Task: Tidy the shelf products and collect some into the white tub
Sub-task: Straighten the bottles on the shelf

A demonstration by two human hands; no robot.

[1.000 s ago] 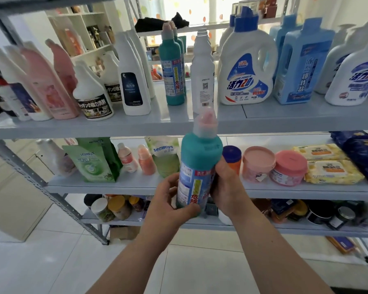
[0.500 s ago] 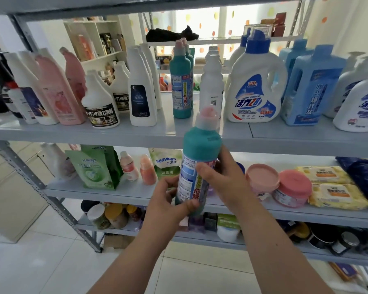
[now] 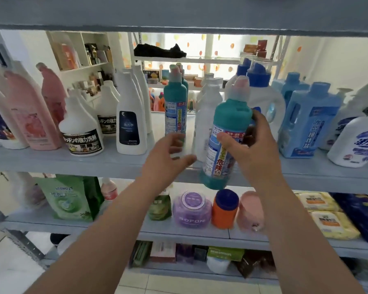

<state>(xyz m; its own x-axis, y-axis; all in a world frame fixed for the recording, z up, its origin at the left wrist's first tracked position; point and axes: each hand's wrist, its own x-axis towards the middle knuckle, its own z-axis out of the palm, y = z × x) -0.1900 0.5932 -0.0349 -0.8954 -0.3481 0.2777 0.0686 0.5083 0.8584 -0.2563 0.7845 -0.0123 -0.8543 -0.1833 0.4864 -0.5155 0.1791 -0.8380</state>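
Step, my guess: set bottle on shelf by twin. Grip of right hand wraps bottle, in air at shelf edge, bottom below board. Grip of left hand wide, holds nothing. Next: lift up, push in. Tub not seen.

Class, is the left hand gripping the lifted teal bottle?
No, the left hand is open; only the right hand grips the lifted teal bottle.

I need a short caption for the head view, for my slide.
Right hand holds a teal bottle before the crowded shelf; the open left hand hovers beside it.
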